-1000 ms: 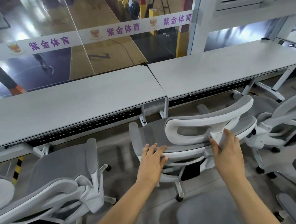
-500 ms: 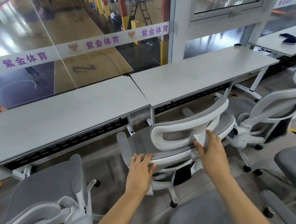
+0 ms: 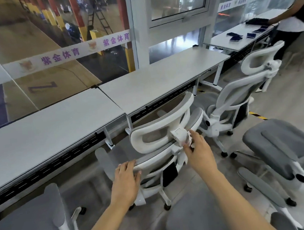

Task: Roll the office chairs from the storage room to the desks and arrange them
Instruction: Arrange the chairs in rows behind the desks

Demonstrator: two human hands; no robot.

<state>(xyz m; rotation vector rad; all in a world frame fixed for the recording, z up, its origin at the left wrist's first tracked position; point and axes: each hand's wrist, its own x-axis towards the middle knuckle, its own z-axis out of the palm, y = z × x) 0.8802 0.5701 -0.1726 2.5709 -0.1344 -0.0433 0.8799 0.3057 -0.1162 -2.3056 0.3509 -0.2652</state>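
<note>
chairs [image 3: 238, 97] crowd aisle, desk [image 3: 159, 79] ahead

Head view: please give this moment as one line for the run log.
chair: facing desk | left hand: rests on backrest top | right hand: holds headrest bracket

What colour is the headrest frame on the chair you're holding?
The headrest frame is white; the head view shows it best.

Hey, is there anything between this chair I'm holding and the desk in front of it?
Possibly. The desk legs at the seam between the two desks stand just ahead of the left side of the chair, so it may catch there. Another chair stands close on its right, not in front.
</note>
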